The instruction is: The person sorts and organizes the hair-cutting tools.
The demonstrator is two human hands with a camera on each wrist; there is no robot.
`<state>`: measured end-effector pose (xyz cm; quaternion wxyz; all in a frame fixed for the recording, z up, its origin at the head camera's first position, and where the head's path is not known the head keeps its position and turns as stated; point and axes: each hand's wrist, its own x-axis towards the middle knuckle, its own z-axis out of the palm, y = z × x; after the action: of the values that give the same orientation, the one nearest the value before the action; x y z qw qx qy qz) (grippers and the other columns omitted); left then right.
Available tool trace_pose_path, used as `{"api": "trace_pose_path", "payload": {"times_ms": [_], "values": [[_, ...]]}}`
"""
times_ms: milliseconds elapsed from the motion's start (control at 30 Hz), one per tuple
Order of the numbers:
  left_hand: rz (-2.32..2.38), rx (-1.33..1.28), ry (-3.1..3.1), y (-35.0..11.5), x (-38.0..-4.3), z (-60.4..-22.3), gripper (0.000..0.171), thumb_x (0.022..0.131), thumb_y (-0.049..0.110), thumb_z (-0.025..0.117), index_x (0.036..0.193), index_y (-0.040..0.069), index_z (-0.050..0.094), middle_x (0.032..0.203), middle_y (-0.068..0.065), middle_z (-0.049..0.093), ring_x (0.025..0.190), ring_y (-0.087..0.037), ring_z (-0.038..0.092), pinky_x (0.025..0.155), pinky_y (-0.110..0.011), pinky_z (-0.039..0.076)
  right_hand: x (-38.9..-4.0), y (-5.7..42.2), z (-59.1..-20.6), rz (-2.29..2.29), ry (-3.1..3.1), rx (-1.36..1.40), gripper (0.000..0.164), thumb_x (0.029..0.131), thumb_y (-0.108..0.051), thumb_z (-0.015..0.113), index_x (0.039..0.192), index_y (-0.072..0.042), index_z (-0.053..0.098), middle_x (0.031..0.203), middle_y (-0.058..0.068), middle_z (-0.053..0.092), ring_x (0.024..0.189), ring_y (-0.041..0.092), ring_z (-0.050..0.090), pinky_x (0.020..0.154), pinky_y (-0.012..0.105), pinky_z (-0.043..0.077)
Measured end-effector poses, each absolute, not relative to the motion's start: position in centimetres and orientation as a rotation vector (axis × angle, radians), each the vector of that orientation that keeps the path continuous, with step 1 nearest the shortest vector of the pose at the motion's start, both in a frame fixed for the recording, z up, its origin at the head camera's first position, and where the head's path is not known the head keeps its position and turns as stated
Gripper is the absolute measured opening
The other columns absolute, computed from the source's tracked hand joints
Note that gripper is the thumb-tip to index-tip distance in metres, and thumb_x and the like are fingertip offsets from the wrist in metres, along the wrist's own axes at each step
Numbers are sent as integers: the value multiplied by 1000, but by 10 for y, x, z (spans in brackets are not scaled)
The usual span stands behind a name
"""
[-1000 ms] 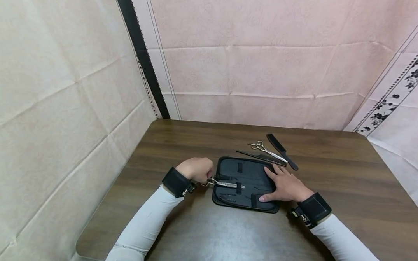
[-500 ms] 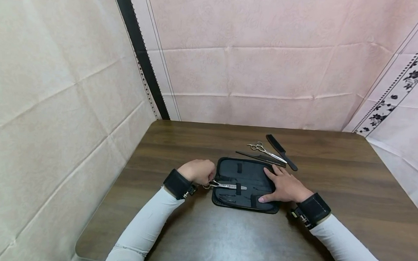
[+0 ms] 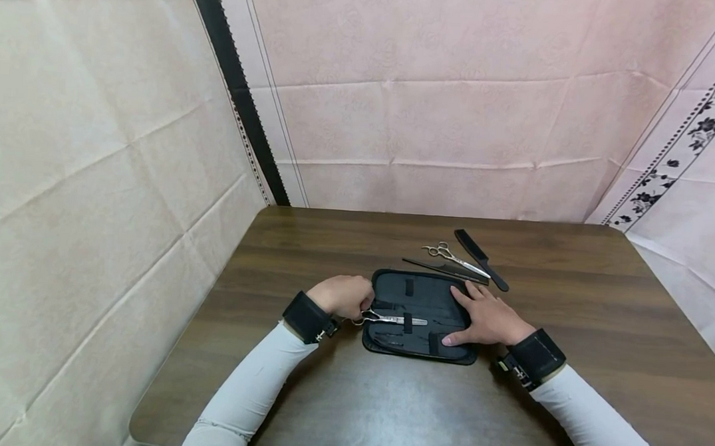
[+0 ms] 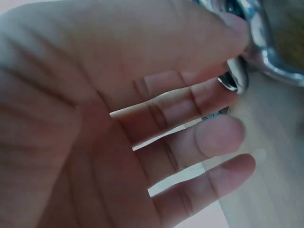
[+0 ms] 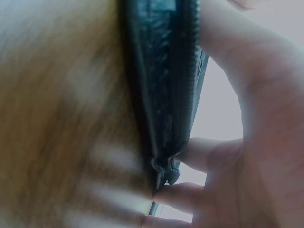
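Note:
A black zip case lies open on the table, with elastic loops across its inside. Thinning scissors lie across it, their toothed blade running under a middle loop. At the case's left edge my left hand pinches the scissors' handle. In the left wrist view, thumb and forefinger are on the shiny metal handle while the other fingers extend loosely. My right hand rests spread on the right part of the case. Seen from the right wrist, its thumb and fingers lie along the zipped edge.
Behind the case lie a thin black comb, a pair of silver scissors and a wide black comb. The brown wooden table meets pale cloth hangings at its back and left.
My left hand has moved a little to the right, and the thinning scissors have slid farther through the loop. My right hand has stayed in place on the case.

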<state>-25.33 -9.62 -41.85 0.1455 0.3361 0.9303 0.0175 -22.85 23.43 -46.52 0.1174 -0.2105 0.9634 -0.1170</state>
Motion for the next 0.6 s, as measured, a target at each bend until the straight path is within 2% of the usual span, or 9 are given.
{"api": "trace_pose_path", "payload": {"times_ms": [600], "values": [[31, 991, 2694, -93, -254, -423, 18, 88, 6, 78, 83, 19, 65, 89, 6, 59, 74, -11, 55, 65, -26, 46, -231, 234, -464, -323, 2810, -610, 123, 74, -81, 73, 162, -6, 33, 165, 37, 20, 149, 63, 22, 111, 76, 31]]}}
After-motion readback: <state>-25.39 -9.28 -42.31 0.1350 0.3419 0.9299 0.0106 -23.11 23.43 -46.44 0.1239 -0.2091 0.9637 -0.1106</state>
